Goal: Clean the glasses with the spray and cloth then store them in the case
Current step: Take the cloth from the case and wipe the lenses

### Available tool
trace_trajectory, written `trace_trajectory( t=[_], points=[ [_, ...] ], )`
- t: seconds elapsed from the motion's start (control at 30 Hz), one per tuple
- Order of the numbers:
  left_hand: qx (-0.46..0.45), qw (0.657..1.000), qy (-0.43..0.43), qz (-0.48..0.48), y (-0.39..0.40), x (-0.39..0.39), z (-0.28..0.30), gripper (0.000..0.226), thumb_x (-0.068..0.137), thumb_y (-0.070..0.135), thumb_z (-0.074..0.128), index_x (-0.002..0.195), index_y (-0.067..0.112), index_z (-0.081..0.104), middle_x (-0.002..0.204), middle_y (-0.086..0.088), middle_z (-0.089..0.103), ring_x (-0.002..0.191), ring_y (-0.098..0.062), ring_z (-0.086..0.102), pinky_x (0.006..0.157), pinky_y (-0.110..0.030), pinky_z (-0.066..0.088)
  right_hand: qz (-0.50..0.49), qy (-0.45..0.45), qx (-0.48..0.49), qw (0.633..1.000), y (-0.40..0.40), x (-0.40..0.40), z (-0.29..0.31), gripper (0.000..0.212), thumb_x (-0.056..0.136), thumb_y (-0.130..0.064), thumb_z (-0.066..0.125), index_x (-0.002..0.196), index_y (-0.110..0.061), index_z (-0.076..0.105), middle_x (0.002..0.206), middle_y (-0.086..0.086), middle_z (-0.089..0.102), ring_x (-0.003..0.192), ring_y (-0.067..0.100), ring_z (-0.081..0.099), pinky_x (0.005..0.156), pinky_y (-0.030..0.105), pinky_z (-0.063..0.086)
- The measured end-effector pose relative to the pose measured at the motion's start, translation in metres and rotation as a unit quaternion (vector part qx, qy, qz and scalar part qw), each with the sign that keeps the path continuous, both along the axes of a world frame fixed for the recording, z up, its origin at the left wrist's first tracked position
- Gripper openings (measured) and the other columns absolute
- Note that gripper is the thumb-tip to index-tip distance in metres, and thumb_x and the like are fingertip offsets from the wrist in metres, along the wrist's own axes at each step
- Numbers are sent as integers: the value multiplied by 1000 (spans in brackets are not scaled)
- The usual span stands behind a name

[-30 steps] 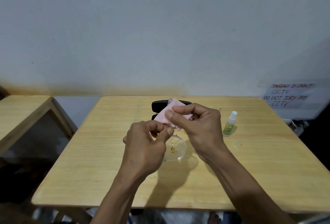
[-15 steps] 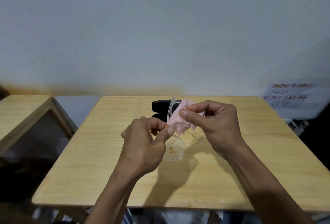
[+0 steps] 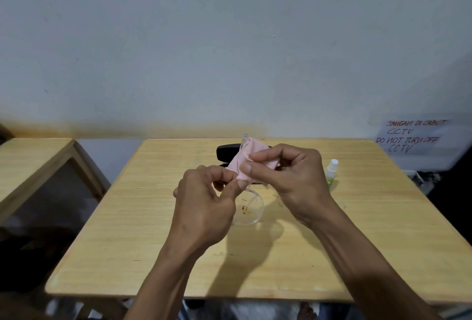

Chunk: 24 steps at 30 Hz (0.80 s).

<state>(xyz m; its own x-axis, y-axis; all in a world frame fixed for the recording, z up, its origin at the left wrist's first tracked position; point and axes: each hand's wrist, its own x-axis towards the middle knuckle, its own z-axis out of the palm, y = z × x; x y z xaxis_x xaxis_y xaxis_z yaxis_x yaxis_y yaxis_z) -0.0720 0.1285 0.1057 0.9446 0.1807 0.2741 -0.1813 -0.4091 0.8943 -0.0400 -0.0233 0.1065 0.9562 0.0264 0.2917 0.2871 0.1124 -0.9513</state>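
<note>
Wooden table [image 3: 143, 230]: open black case [image 3: 227, 151] behind cloth-wrapped glasses [image 3: 249, 207].

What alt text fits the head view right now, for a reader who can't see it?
Two bare hands hold clear glasses above a wooden table: the right hand pinches a pink cloth over one lens, the left hand steadies the frame. A black case lies behind them, a small spray bottle stands to the right.

case [image 3: 226, 151] mostly behind cloth [image 3: 251, 157] and hands, spray bottle [image 3: 331, 172] label unreadable (partly hidden)
</note>
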Motion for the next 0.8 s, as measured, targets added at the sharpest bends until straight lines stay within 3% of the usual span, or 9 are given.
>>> trace_trajectory(
  t=[0.13,0.3,0.43,0.5,0.63,0.8],
  points=[
    [0,1000,13,-11,2,-1,-1,18,68,53,70,73,36,74,72,6,68,72,-15,56,92,-59,45,-8,-5,-37,999,-15,-1,-1,15,62,-15,90,74,-13,80,70,6,77,62,23,64,62,35,55],
    [35,999,8,-18,-1,-4,0,9,71,45,71,79,42,69,66,12,60,70,-4,54,93,-56,43,-47,-20,12,999,-18,4,4,12,69,-3,86,74,-11,79,66,6,73,59,17,63,60,23,54],
    [33,999,7,-12,-7,-4,-1,13,79,34,77,79,43,69,68,13,60,76,-10,57,94,-56,44,-42,-17,20,999,-7,5,7,12,70,-4,87,76,-10,77,70,4,76,63,15,70,62,24,56],
    [28,999,1,-18,-7,-2,0,6,76,41,73,74,36,71,64,12,59,70,-10,54,99,-53,41,-25,-12,16,999,-3,3,4,14,70,-4,88,77,-7,76,69,5,76,63,17,72,61,26,57],
    [4,1000,13,-15,-2,1,-2,22,69,54,69,70,33,73,66,9,60,69,-11,53,91,-59,45,-3,-5,-12,1000,-4,-2,-3,16,67,-1,88,76,-6,76,63,0,74,56,11,67,59,22,53],
    [25,1000,15,-10,0,-1,-5,11,68,49,70,76,41,70,71,5,64,71,-16,57,91,-58,45,-30,-9,-39,999,-22,-2,-4,16,60,-15,90,71,-12,79,70,25,72,62,25,62,63,38,51]
  ],
)
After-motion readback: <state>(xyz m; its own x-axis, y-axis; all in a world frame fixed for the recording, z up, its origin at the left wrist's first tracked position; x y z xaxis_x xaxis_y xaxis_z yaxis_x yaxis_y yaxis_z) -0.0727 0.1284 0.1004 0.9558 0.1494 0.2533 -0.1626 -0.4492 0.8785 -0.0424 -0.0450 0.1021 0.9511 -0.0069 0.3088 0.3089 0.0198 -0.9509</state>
